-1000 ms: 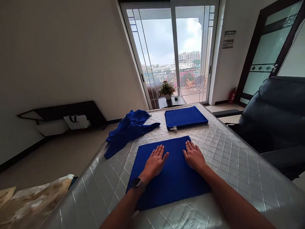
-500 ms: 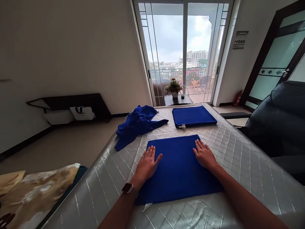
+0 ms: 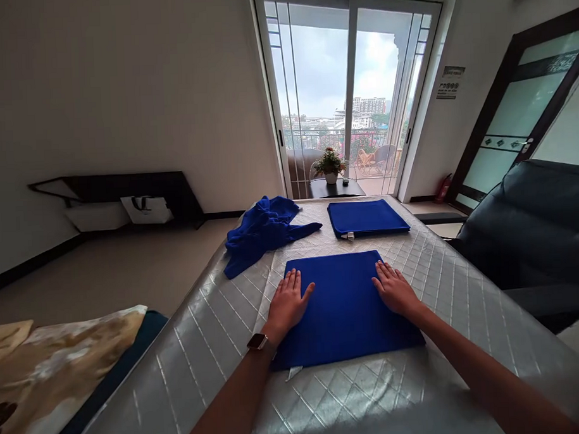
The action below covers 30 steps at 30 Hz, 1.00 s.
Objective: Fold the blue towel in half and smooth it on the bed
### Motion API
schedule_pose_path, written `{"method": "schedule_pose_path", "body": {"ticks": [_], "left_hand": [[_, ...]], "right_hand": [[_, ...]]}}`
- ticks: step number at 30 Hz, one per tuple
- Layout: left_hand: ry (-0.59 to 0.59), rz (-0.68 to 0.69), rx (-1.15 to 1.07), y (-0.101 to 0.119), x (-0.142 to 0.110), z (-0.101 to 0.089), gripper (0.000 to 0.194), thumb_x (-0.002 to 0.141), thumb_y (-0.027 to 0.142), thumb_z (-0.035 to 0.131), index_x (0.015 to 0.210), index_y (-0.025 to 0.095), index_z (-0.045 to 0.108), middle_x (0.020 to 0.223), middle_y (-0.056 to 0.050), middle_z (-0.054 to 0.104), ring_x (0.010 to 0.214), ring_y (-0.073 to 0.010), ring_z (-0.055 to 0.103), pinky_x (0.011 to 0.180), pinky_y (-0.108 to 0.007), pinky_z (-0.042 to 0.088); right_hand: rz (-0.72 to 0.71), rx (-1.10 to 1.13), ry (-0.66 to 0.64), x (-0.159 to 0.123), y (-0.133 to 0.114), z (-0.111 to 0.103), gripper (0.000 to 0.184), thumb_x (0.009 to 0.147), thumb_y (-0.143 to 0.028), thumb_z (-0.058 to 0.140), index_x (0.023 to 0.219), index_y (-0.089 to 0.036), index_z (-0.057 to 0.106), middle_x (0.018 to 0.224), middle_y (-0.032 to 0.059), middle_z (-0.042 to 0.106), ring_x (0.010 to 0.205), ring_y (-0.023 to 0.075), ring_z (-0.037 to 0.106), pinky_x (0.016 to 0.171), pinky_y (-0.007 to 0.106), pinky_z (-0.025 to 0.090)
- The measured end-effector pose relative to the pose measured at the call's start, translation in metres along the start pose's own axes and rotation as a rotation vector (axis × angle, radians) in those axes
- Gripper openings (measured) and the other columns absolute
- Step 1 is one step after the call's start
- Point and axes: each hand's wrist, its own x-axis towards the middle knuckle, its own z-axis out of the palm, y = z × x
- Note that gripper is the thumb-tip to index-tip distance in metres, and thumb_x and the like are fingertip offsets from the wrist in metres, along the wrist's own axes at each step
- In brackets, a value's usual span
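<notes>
A blue cloth (image 3: 344,310), folded into a flat rectangle, lies in front of me with a small white tag at its near left edge. My left hand (image 3: 290,300) rests flat near its left edge, fingers stretched out and a watch (image 3: 257,341) on the wrist. On the opposite edge my right hand (image 3: 395,288) lies open, palm down. Beyond it sits a folded blue stack (image 3: 368,217) with a white label. To its left is a crumpled blue cloth (image 3: 266,230).
Everything blue lies on a silver quilted mattress (image 3: 217,333). A black armchair (image 3: 551,233) stands on the right, a patterned blanket (image 3: 62,370) at lower left. A potted plant (image 3: 330,165) on a small table is before the glass sliding door (image 3: 350,82).
My left hand has shifted outward from the cloth's middle to its left edge. My right hand has slid slightly outward along the right edge. The camera view has shifted; the other cloths stay put.
</notes>
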Motion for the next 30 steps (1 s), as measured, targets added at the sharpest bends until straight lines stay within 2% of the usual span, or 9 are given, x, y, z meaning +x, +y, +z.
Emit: {"method": "schedule_pose_path", "body": {"ticks": [6, 10, 17, 21, 23, 25, 27, 30], "left_hand": [[-0.017, -0.022, 0.031, 0.001, 0.0, -0.001, 0.087, 0.101, 0.068, 0.016, 0.156, 0.003, 0.035, 0.164, -0.02, 0.032, 0.154, -0.0304, 0.026, 0.126, -0.048, 0.025], [-0.01, -0.036, 0.032, -0.001, 0.0, 0.0, 0.084, 0.102, 0.067, 0.018, 0.156, 0.005, 0.036, 0.164, -0.02, 0.032, 0.155, -0.0298, 0.025, 0.125, -0.047, 0.025], [-0.01, -0.022, 0.015, -0.004, 0.002, 0.003, 0.08, 0.102, 0.065, 0.022, 0.156, 0.009, 0.038, 0.164, -0.019, 0.033, 0.155, -0.0293, 0.024, 0.125, -0.05, 0.026], [0.041, -0.01, 0.085, 0.0, 0.002, -0.006, 0.081, 0.102, 0.065, 0.023, 0.156, 0.008, 0.038, 0.163, -0.019, 0.036, 0.154, -0.0311, 0.029, 0.125, -0.05, 0.026], [0.084, 0.021, 0.116, 0.011, 0.002, -0.014, 0.08, 0.102, 0.064, 0.022, 0.156, 0.008, 0.039, 0.163, -0.019, 0.037, 0.153, -0.0318, 0.029, 0.125, -0.05, 0.026], [0.083, 0.088, 0.114, 0.031, 0.001, -0.019, 0.077, 0.103, 0.061, 0.021, 0.155, 0.008, 0.042, 0.161, -0.018, 0.04, 0.152, -0.031, 0.031, 0.125, -0.048, 0.028], [0.038, 0.189, 0.079, 0.06, -0.001, -0.019, 0.074, 0.104, 0.059, 0.021, 0.153, 0.008, 0.045, 0.16, -0.018, 0.043, 0.151, -0.0292, 0.035, 0.124, -0.046, 0.031], [-0.001, 0.382, 0.007, 0.113, -0.003, -0.008, 0.07, 0.105, 0.058, 0.024, 0.153, 0.012, 0.045, 0.16, -0.016, 0.043, 0.151, -0.0261, 0.036, 0.124, -0.044, 0.031]], "right_hand": [[0.003, 0.036, -0.029, -0.023, 0.0, 0.01, 0.067, 0.106, -0.045, 0.018, 0.163, -0.009, 0.019, 0.17, 0.0063, 0.014, 0.157, 0.0186, 0.008, 0.127, 0.039, 0.009], [-0.002, 0.055, -0.042, -0.024, 0.002, 0.016, 0.068, 0.106, -0.047, 0.02, 0.163, -0.011, 0.019, 0.17, 0.0054, 0.014, 0.157, 0.0176, 0.008, 0.127, 0.039, 0.009], [-0.007, 0.03, -0.023, -0.025, -0.001, 0.011, 0.067, 0.106, -0.045, 0.018, 0.163, -0.011, 0.019, 0.17, 0.0045, 0.014, 0.157, 0.0185, 0.011, 0.127, 0.039, 0.009], [0.004, 0.041, -0.023, -0.026, -0.003, 0.009, 0.066, 0.106, -0.043, 0.018, 0.163, -0.01, 0.019, 0.17, 0.005, 0.013, 0.157, 0.0191, 0.011, 0.127, 0.04, 0.008], [0.005, 0.055, -0.023, -0.026, -0.004, 0.008, 0.066, 0.106, -0.043, 0.018, 0.163, -0.01, 0.019, 0.17, 0.0048, 0.013, 0.157, 0.0188, 0.011, 0.127, 0.04, 0.007], [0.005, 0.079, -0.024, -0.026, -0.005, 0.007, 0.066, 0.106, -0.043, 0.018, 0.163, -0.01, 0.019, 0.17, 0.0047, 0.014, 0.157, 0.0186, 0.011, 0.127, 0.04, 0.007], [0.003, 0.1, -0.018, -0.027, -0.005, 0.006, 0.066, 0.106, -0.043, 0.018, 0.163, -0.01, 0.02, 0.17, 0.0052, 0.014, 0.157, 0.0191, 0.012, 0.127, 0.04, 0.008], [-0.004, 0.102, -0.003, -0.027, -0.004, 0.008, 0.066, 0.105, -0.042, 0.019, 0.163, -0.009, 0.021, 0.169, 0.0067, 0.015, 0.157, 0.0203, 0.012, 0.127, 0.041, 0.009]]}}
